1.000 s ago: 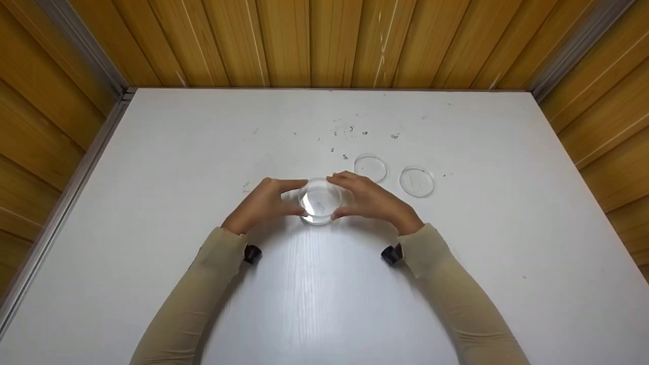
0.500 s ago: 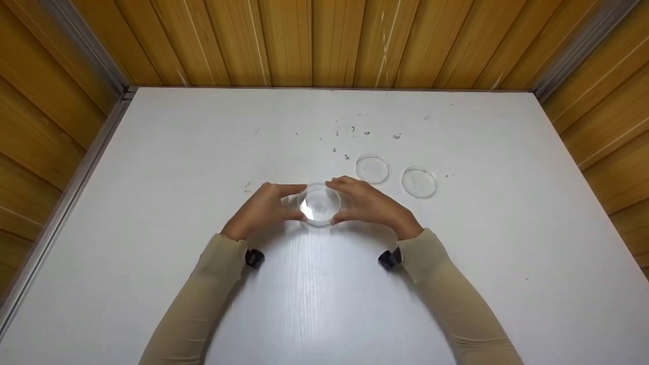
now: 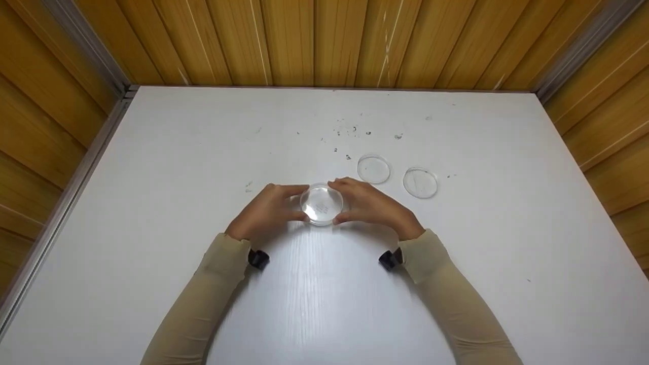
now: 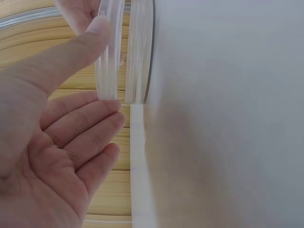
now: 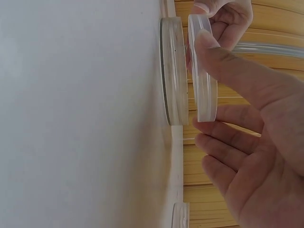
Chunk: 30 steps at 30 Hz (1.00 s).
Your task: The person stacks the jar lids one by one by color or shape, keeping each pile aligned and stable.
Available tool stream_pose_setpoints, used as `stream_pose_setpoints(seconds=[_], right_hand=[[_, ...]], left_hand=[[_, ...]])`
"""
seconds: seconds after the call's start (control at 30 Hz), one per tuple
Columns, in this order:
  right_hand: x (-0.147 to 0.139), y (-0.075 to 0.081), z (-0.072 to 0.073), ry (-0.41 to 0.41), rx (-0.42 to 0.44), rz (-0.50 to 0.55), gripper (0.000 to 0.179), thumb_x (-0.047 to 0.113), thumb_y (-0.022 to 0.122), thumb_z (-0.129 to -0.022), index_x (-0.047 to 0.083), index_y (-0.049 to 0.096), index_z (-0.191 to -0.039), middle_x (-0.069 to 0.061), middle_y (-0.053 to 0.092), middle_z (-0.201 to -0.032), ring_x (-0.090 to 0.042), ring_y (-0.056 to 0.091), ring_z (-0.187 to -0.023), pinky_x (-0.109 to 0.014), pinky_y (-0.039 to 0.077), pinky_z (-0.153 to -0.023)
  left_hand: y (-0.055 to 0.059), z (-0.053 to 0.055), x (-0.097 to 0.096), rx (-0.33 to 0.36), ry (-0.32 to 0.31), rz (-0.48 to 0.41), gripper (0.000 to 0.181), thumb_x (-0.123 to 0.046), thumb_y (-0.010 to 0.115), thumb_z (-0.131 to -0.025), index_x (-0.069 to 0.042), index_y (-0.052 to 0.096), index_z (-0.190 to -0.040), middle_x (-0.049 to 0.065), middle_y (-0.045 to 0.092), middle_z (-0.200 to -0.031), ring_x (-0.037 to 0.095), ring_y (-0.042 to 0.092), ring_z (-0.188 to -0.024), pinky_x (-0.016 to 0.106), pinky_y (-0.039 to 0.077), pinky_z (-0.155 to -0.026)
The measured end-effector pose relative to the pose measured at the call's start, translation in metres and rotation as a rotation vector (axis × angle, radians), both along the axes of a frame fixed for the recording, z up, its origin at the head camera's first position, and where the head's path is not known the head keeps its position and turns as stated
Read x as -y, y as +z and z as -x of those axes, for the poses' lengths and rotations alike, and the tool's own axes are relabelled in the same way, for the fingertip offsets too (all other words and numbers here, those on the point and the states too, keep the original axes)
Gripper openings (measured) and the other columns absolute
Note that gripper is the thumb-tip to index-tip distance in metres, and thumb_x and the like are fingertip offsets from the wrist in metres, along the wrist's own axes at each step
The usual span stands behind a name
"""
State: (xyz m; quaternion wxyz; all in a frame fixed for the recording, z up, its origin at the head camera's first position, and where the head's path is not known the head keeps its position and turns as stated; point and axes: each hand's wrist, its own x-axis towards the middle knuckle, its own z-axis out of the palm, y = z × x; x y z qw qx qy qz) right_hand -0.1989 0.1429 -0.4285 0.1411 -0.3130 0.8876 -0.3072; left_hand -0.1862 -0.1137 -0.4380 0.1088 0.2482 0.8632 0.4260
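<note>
The left hand [image 3: 266, 208] and the right hand [image 3: 372, 205] pinch one clear dish [image 3: 321, 204] from two sides, each with the thumb on the near side of its rim and fingers on the far side. In both wrist views, this dish is directly above a second clear dish [image 5: 175, 71], which stands on the white table [image 3: 481, 243], and a narrow gap separates the two. In my opinion, the main danger is a slip: the wall looks smooth, only finger ends hold it, and if one hand loosens sooner than the other, the dish may tip and knock the lower one. If it comes down off centre, its edge may catch on the rim below and slide aside, and because both are transparent, such an error is hard to notice from above. Another risk is on the right, where the back of the right hand is just beside a third dish [image 3: 374, 169]; a wide movement outward could push it toward the fourth dish [image 3: 420, 183], which lies near it. As for edges, the far one, against the wooden wall [image 3: 334, 40], is well apart from the hands, and so is the left one with the metal rail [image 3: 58, 228]. The near edge is not in view. The most room for moving seems to be toward the left and toward the body.
</note>
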Motion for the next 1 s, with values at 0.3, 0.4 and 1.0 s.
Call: stream_pose_setpoints(seconds=[0.3,0.4,1.0], right_hand=[[0.0025,0.0003,-0.0017,0.010,0.000,-0.007,0.082,0.028,0.082,-0.075,0.004,0.044,-0.143,-0.013,0.049,-0.142,-0.029,0.045,-0.133,-0.045,0.036,-0.111],[0.0029,0.0008,-0.0021,0.014,-0.006,-0.017,0.082,0.028,0.082,-0.075,0.003,0.044,-0.143,-0.013,0.049,-0.142,-0.029,0.045,-0.133,-0.044,0.037,-0.111],[0.0009,0.0000,-0.0026,0.015,-0.018,-0.023,0.079,0.028,0.078,-0.080,0.004,0.040,-0.146,-0.012,0.045,-0.146,-0.028,0.041,-0.136,-0.043,0.033,-0.113]], left_hand=[[-0.0005,0.0007,0.0007,-0.002,-0.002,0.007,0.058,-0.016,0.082,-0.075,-0.011,0.062,-0.129,0.003,0.065,-0.128,0.016,0.056,-0.124,0.038,0.041,-0.108],[-0.0010,0.0014,0.0007,0.008,0.000,0.017,0.058,-0.015,0.082,-0.075,-0.010,0.061,-0.130,0.004,0.063,-0.129,0.016,0.055,-0.125,0.038,0.041,-0.108],[-0.0073,0.0021,0.0012,0.017,0.018,0.037,0.064,-0.018,0.079,-0.079,-0.010,0.053,-0.138,0.004,0.058,-0.137,0.015,0.050,-0.130,0.037,0.039,-0.110]])
